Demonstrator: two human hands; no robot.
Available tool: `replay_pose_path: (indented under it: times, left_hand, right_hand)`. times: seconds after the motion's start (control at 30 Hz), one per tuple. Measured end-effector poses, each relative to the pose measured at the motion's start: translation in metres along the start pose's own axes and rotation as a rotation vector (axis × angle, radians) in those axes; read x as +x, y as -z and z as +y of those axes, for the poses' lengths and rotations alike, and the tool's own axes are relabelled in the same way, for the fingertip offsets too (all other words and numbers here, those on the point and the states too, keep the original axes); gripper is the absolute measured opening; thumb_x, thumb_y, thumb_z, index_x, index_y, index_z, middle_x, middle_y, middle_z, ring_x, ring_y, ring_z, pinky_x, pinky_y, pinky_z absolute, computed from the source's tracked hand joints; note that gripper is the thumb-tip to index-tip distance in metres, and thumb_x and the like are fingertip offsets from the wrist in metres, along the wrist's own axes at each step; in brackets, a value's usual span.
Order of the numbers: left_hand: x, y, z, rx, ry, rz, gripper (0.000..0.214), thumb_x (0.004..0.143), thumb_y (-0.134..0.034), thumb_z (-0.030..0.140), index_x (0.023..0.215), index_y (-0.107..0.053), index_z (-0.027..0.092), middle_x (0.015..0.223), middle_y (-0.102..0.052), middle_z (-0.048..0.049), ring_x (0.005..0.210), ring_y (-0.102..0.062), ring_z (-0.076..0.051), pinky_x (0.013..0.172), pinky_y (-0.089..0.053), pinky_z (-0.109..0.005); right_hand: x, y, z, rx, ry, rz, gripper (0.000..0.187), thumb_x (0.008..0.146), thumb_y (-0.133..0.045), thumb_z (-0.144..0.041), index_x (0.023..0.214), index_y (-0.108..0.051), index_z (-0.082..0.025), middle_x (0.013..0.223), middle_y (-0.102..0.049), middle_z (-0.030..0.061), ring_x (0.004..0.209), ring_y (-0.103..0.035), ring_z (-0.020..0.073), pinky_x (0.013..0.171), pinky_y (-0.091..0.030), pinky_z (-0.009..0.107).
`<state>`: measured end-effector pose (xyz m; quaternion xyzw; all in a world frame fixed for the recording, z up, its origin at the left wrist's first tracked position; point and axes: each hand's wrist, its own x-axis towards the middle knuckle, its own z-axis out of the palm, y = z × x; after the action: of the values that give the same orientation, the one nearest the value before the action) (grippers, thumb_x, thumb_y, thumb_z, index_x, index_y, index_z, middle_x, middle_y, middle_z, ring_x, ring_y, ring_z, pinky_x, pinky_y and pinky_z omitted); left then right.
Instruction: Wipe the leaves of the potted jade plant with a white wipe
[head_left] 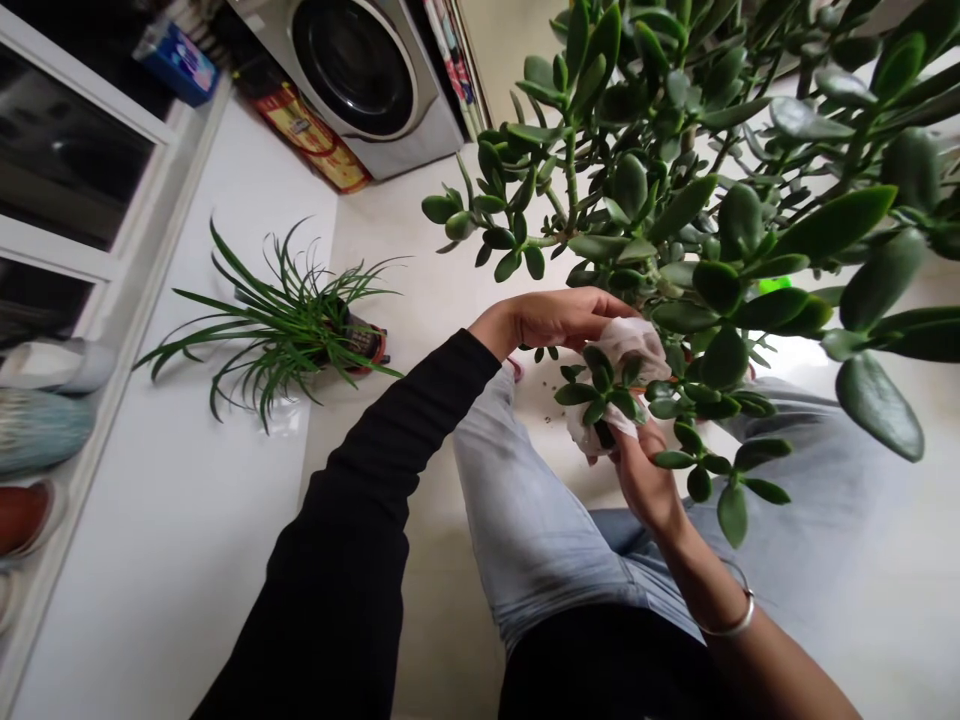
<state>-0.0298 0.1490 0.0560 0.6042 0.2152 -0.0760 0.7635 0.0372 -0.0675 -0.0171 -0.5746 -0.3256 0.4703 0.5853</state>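
Note:
A large jade plant (739, 220) with thick glossy green leaves fills the upper right, its lower branches hanging over my lap. My left hand (559, 318), in a black sleeve, comes in from the left with its fingers closed on a crumpled white wipe (636, 345) among the leaves. Just below it, my right hand (646, 478), with a bangle at the wrist, is closed on another piece of white wipe (589, 428) around a low leaf. A small leaf cluster (598, 385) sticks out between the two hands. Leaves and wipes hide some fingertips.
A spider-like potted plant (300, 325) stands on the floor to the left. Behind it are a washing machine (356, 75) and a red-yellow box (311, 130). Pots (45, 430) and a blue packet (176, 62) line the window sill. Dark crumbs lie near my feet.

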Motion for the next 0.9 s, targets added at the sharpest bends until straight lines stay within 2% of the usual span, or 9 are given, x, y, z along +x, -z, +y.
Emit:
replay_pose_path:
  times: [0.17,0.27,0.4,0.5,0.67,0.8,0.9]
  left_hand:
    - [-0.006,-0.014,0.011,0.094,-0.051,-0.022,0.02,0.073,-0.081,0.022,0.092,-0.076,0.018,0.094,-0.079,-0.0045,0.081,-0.072,-0.016,0.073,-0.059,-0.026]
    - [-0.009,-0.024,0.018,0.256,-0.052,0.029,0.02,0.069,-0.076,0.011,0.087,-0.072,0.017,0.087,-0.075,-0.0018,0.075,-0.067,-0.014,0.071,-0.056,-0.025]
    - [-0.008,-0.036,0.025,0.516,-0.063,0.095,0.022,0.062,-0.075,0.003,0.078,-0.071,0.017,0.074,-0.066,0.0006,0.069,-0.061,-0.014,0.066,-0.049,-0.026]
    - [-0.005,-0.042,0.028,0.655,-0.092,0.161,0.018,0.062,-0.075,0.002,0.071,-0.072,0.018,0.067,-0.062,-0.0002,0.065,-0.059,-0.015,0.062,-0.044,-0.028]
    - [-0.008,-0.048,0.029,0.751,-0.189,0.244,0.013,0.067,-0.073,0.008,0.07,-0.076,0.02,0.067,-0.068,-0.0001,0.06,-0.057,-0.014,0.058,-0.041,-0.026]
    - [-0.013,-0.048,0.023,0.747,-0.212,0.324,0.01,0.068,-0.075,0.009,0.068,-0.077,0.019,0.067,-0.069,-0.0007,0.065,-0.06,-0.015,0.065,-0.045,-0.027]
    - [-0.016,-0.047,0.02,0.694,-0.189,0.345,0.01,0.074,-0.073,0.01,0.076,-0.079,0.018,0.072,-0.072,-0.0011,0.071,-0.063,-0.016,0.072,-0.048,-0.028]
  right_hand:
    - [0.002,-0.002,0.004,0.054,-0.026,-0.016,0.037,0.102,-0.056,-0.051,0.078,-0.057,-0.024,0.063,-0.056,-0.0037,0.057,-0.051,0.0135,0.059,-0.046,0.029]
    - [0.002,-0.005,0.007,0.092,-0.036,-0.023,0.035,0.102,-0.056,-0.053,0.082,-0.058,-0.025,0.066,-0.056,-0.0033,0.059,-0.053,0.0142,0.061,-0.049,0.03]
    - [0.002,-0.008,0.003,0.174,-0.072,0.016,0.027,0.098,-0.06,-0.052,0.092,-0.056,-0.026,0.068,-0.056,-0.0053,0.056,-0.051,0.0138,0.054,-0.048,0.029]
    - [0.003,-0.009,-0.002,0.177,-0.079,0.037,0.027,0.096,-0.063,-0.051,0.09,-0.054,-0.026,0.067,-0.055,-0.0057,0.056,-0.05,0.0133,0.054,-0.047,0.028]
    - [0.004,-0.008,-0.003,0.164,-0.08,0.055,0.029,0.095,-0.062,-0.054,0.088,-0.055,-0.026,0.069,-0.056,-0.0038,0.058,-0.051,0.0139,0.054,-0.047,0.029]
    - [0.002,-0.008,0.003,0.143,-0.065,0.043,0.036,0.096,-0.061,-0.058,0.082,-0.054,-0.025,0.067,-0.056,-0.0038,0.058,-0.052,0.0138,0.056,-0.047,0.029]
    - [0.001,-0.005,0.009,0.101,-0.053,0.035,0.041,0.097,-0.059,-0.058,0.075,-0.053,-0.025,0.065,-0.056,-0.0033,0.06,-0.053,0.0141,0.059,-0.046,0.029]
